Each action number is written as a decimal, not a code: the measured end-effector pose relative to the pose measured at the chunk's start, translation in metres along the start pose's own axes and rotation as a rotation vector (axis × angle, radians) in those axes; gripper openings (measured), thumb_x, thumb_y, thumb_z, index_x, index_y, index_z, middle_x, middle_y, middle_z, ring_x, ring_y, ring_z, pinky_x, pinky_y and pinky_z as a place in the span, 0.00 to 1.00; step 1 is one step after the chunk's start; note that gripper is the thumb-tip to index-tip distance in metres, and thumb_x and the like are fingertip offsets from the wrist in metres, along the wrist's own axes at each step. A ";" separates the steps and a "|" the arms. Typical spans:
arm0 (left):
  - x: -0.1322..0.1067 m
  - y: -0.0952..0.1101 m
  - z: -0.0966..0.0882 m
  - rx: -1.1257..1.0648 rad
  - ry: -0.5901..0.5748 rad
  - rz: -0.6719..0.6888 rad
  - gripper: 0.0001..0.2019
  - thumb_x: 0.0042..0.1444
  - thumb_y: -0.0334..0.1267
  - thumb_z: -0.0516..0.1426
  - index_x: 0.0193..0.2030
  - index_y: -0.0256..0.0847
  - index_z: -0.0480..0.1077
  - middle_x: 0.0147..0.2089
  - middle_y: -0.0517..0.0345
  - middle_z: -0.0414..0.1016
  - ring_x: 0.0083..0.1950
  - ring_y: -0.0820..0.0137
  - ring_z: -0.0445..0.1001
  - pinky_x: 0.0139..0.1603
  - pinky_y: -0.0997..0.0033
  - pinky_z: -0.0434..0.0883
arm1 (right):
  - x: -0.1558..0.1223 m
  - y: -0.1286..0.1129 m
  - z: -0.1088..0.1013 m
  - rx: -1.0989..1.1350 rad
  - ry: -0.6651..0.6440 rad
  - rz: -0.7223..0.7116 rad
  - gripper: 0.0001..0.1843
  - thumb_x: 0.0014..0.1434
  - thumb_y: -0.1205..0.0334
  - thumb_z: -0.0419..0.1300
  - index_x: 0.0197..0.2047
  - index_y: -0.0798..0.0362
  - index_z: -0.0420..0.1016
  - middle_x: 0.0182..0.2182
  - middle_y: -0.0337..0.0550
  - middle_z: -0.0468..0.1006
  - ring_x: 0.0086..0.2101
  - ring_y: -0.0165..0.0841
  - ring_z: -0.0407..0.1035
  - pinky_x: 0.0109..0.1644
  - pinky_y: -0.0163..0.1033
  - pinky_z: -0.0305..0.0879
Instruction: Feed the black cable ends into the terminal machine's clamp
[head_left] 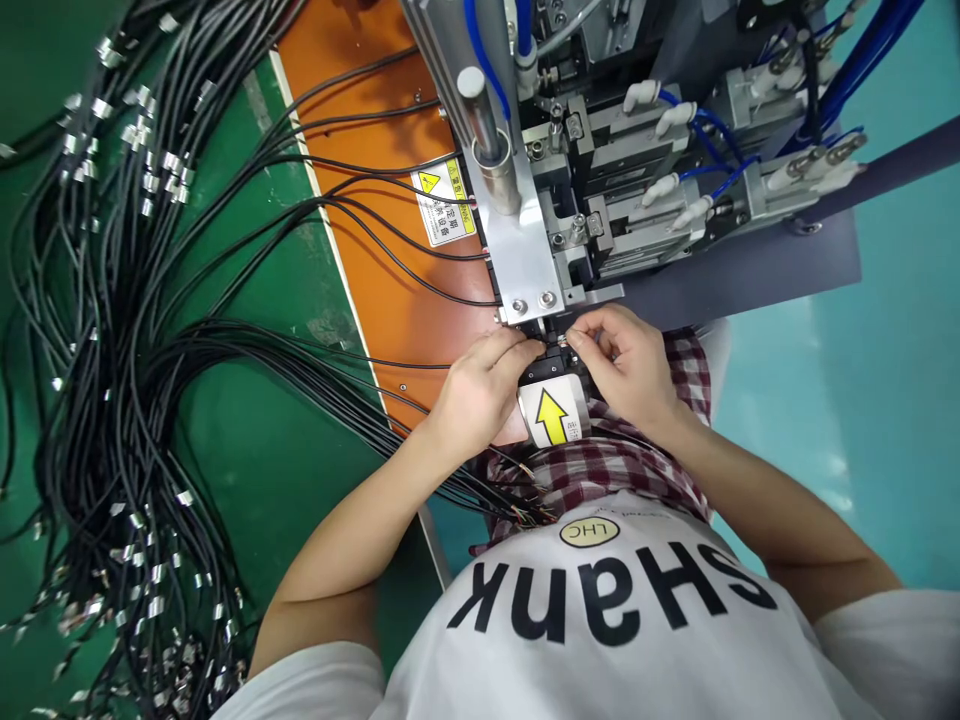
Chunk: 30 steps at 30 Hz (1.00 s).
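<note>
Black cable [405, 363] runs across an orange board [390, 330] to a black clamp [544, 365] below the machine's silver plate [521, 260], pinched there by the left hand [480, 390], fingers and thumb pressed together. Just beside it, the right hand [619, 365] pinches a small metal piece [564, 341] at the clamp. More black cables [112, 350] with metal ends lie heaped on the green desk [262, 480], left of the board
</note>
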<state>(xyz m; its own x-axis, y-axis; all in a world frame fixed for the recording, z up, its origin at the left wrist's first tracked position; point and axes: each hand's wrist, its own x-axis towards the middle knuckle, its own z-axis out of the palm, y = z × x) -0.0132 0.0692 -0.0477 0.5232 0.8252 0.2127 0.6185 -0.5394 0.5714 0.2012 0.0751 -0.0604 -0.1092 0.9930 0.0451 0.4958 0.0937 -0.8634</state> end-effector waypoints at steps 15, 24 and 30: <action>0.002 0.001 -0.003 0.118 -0.080 0.040 0.17 0.72 0.32 0.45 0.57 0.39 0.72 0.50 0.48 0.78 0.49 0.65 0.76 0.50 0.64 0.77 | 0.007 0.002 0.008 0.299 -0.070 0.400 0.08 0.60 0.58 0.64 0.32 0.53 0.76 0.25 0.37 0.75 0.26 0.29 0.65 0.29 0.36 0.60; 0.001 0.000 -0.003 0.078 -0.081 0.020 0.16 0.71 0.31 0.47 0.58 0.40 0.72 0.51 0.48 0.77 0.51 0.64 0.76 0.51 0.63 0.78 | 0.001 0.011 0.006 0.322 -0.073 0.256 0.07 0.63 0.57 0.63 0.37 0.52 0.75 0.30 0.39 0.76 0.27 0.29 0.66 0.30 0.36 0.61; 0.000 -0.002 -0.003 0.098 -0.066 0.051 0.16 0.71 0.31 0.47 0.59 0.39 0.71 0.50 0.48 0.77 0.50 0.64 0.76 0.51 0.64 0.77 | -0.004 0.001 0.010 0.108 0.053 0.059 0.05 0.65 0.61 0.59 0.35 0.51 0.72 0.32 0.40 0.72 0.27 0.29 0.64 0.32 0.37 0.60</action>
<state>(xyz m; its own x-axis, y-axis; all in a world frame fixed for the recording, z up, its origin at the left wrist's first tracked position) -0.0162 0.0705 -0.0466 0.5912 0.7850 0.1853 0.6423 -0.5971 0.4805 0.1934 0.0708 -0.0661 -0.0353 0.9992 0.0164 0.4037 0.0293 -0.9144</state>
